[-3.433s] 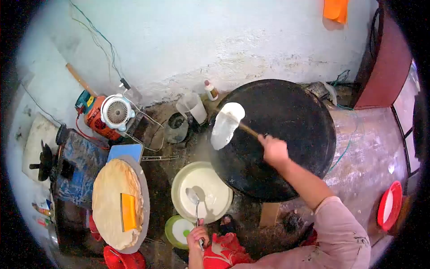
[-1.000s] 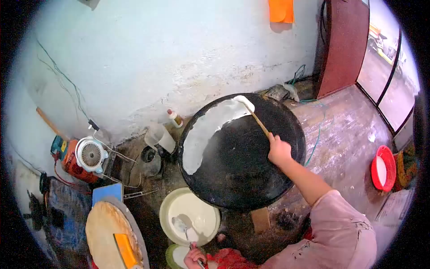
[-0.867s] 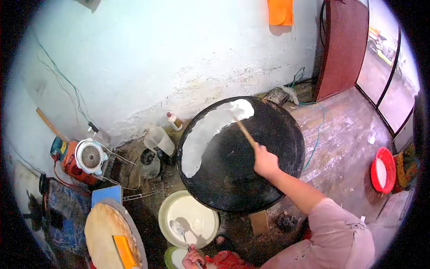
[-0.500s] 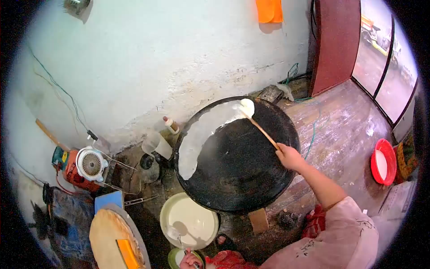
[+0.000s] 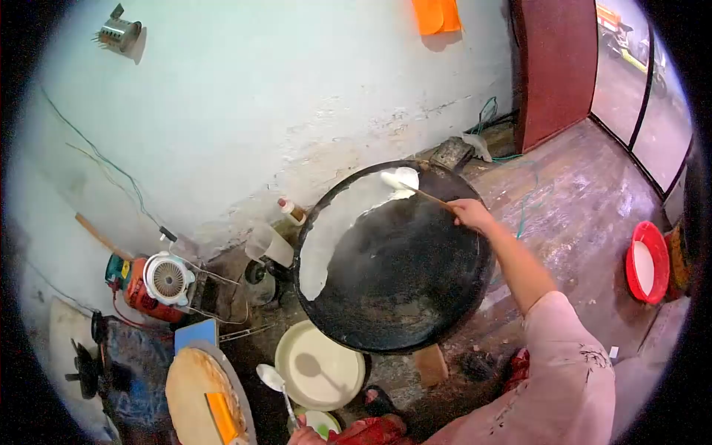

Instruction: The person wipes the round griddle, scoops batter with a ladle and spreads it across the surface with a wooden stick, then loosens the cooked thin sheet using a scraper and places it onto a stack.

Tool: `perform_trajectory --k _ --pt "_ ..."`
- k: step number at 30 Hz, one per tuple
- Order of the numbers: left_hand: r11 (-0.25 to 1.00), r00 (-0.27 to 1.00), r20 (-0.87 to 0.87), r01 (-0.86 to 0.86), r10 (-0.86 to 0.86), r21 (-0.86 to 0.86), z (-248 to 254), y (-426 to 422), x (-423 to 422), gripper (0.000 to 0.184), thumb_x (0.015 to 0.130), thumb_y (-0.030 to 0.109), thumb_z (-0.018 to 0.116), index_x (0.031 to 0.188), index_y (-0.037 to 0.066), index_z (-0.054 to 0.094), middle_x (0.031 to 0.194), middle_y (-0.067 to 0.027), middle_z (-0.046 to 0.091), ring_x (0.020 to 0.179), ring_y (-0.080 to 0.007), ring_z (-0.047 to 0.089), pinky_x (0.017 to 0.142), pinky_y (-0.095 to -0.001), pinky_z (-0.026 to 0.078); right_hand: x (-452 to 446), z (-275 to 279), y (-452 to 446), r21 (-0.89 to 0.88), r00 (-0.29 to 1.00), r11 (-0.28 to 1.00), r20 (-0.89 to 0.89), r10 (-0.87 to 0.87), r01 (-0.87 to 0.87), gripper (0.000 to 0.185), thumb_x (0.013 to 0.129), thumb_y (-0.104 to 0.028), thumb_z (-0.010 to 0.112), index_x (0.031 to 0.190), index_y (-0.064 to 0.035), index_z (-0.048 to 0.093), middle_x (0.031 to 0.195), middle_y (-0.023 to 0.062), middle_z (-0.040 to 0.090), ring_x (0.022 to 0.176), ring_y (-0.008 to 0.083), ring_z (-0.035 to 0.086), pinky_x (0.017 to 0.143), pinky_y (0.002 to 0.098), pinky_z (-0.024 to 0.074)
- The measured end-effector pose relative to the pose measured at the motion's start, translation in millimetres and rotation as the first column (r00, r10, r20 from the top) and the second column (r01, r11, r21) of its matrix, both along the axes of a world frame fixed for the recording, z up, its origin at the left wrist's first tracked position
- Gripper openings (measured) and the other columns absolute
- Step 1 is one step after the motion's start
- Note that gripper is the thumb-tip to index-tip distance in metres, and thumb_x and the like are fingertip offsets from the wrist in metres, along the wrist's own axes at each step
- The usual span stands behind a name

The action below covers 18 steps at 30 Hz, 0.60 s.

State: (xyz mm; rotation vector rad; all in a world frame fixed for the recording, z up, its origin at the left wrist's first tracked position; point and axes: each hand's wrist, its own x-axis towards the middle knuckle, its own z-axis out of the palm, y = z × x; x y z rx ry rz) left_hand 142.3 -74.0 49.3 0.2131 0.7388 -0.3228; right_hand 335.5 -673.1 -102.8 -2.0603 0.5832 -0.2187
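Basin (image 5: 320, 406) of pale liquid (image 5: 335, 353) near ladle (image 5: 271, 377) in left hand (image 5: 304, 436)

White batter (image 5: 331, 226) on black griddle (image 5: 404, 278)

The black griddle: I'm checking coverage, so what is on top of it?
On the black griddle, a curved band of white batter follows the wall-side edge, the spreader at one end. Batter hides the surface beneath; the right hand hides part of the rim.

The pale pink short-sleeved top (image 5: 552, 382) carries dark markings (image 5: 590, 355).
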Motion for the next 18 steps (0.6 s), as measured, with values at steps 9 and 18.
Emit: perform_trajectory --k 9,18 --pt "0.994 0.997 -0.030 0.067 -0.070 -0.091 -34.5 -8.1 9.9 0.024 0.086 0.009 0.036 0.062 0.010 0.037 0.052 0.0009 0.036 0.043 -0.0101 0.033 0.041 -0.0197 0.034 -0.7 23.0 19.8 0.086 0.994 0.996 -0.106 0.000 0.009 0.029 0.087 -0.020 0.047 0.112 -0.0144 0.061 0.101 0.0133 0.063 0.095 0.0283 0.059 0.079 0.0365 0.0470" --pt "0.969 0.996 -0.089 0.052 -0.031 0.242 -24.6 -23.7 4.8 0.031 0.091 0.029 0.036 0.070 0.007 0.042 0.051 -0.0001 0.035 0.039 -0.0124 0.030 0.036 -0.0225 0.034 -38.2 74.9 90.9 -0.258 0.980 0.966 -0.189 -0.067 0.017 0.028 0.083 -0.021 0.051 0.109 -0.0184 0.061 0.097 0.0109 0.064 0.089 0.0297 0.060 0.076 0.0391 0.0480"
